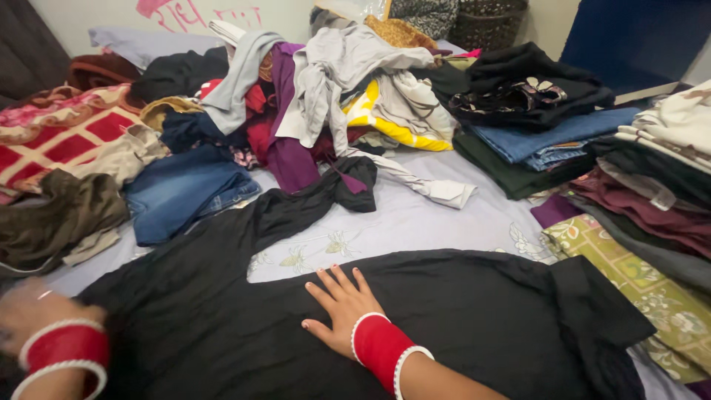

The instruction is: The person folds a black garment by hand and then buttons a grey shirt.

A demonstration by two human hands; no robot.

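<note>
Black garment (444,311) lies under right hand (342,305); wicker basket (485,26) behind.

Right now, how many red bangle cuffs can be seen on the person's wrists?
2. One red cuff is on the right wrist, its hand flat on the black garment; the other cuff is on the blurred left wrist at the lower left. Neither looks hidden.

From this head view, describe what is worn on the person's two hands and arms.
The right hand and left hand each have a wide red bangle stack at the wrist, edged with thin white bands. The forearms show no sleeves. The left hand is blurred.
</note>
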